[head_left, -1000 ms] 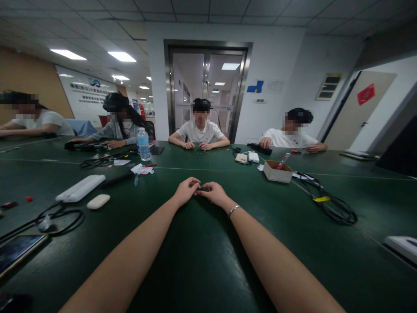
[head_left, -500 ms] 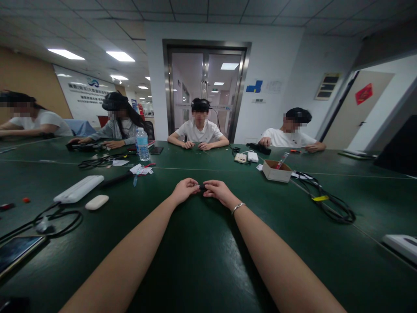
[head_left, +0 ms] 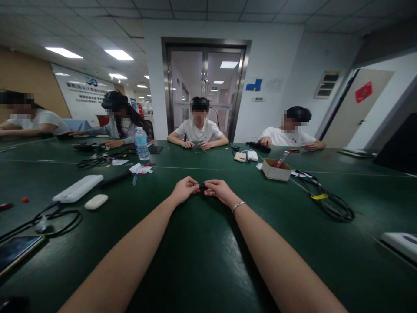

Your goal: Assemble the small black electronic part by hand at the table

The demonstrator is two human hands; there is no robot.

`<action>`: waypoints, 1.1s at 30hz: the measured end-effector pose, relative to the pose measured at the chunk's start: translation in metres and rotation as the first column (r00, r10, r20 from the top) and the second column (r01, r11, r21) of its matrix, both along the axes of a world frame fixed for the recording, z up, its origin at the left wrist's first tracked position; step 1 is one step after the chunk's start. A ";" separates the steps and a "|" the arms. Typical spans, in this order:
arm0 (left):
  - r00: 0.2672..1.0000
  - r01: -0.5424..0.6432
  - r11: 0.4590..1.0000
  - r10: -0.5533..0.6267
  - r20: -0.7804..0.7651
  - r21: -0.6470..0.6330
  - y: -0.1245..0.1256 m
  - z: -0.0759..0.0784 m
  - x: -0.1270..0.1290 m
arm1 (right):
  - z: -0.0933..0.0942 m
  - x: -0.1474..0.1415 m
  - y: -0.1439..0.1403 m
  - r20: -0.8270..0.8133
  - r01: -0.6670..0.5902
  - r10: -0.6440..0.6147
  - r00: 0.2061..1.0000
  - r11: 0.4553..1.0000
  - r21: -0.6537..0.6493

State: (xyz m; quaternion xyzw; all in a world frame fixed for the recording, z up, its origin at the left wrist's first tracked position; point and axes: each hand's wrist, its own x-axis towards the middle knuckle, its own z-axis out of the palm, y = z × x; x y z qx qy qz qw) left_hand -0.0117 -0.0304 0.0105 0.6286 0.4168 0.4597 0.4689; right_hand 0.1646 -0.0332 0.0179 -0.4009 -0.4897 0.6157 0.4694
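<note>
Over the middle of the dark green table [head_left: 195, 234], my left hand [head_left: 185, 190] and my right hand [head_left: 219, 191] almost meet. Between their fingertips is a small black object [head_left: 202, 186], too small and too covered by fingers to name. The left thumb and fingers pinch its left end. On the other end the right thumb and fingers are closed, with a bracelet [head_left: 239, 207] at that wrist.
To the left lie a white power bank [head_left: 78, 188], a white case [head_left: 96, 201] and a phone [head_left: 20, 252]. A water bottle [head_left: 141, 144] stands beyond. Rightward are a small open box [head_left: 276, 171] and a coiled black cable [head_left: 335, 208]. Several people sit opposite.
Both my hands keep their pinch, with the black object showing a little differently between the fingers. At far left, a co-worker's arm has reached out sideways from a black device.
</note>
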 end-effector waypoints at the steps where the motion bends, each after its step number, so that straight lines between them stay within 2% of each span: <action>1: 1.000 -0.006 1.000 0.006 -0.007 0.004 0.000 0.000 0.000 | 0.000 0.000 0.000 0.000 0.000 0.000 1.000 1.000 0.003; 10: 0.998 -0.042 0.999 0.043 -0.044 0.009 -0.003 0.002 0.002 | 0.002 -0.002 -0.003 -0.008 0.024 -0.024 1.000 1.000 0.001; 17: 0.999 0.005 1.000 -0.006 -0.050 -0.013 0.003 -0.003 -0.001 | 0.002 0.000 -0.004 -0.012 0.004 -0.003 1.000 1.000 0.012; 27: 0.982 0.023 1.000 -0.025 -0.188 -0.011 0.008 -0.007 -0.003 | -0.001 0.003 -0.002 -0.035 -0.037 0.040 0.999 0.997 0.060; 33: 0.981 0.037 0.999 -0.041 -0.192 -0.027 0.009 -0.007 -0.003 | 0.000 0.004 -0.003 -0.042 -0.068 0.070 0.997 0.996 0.060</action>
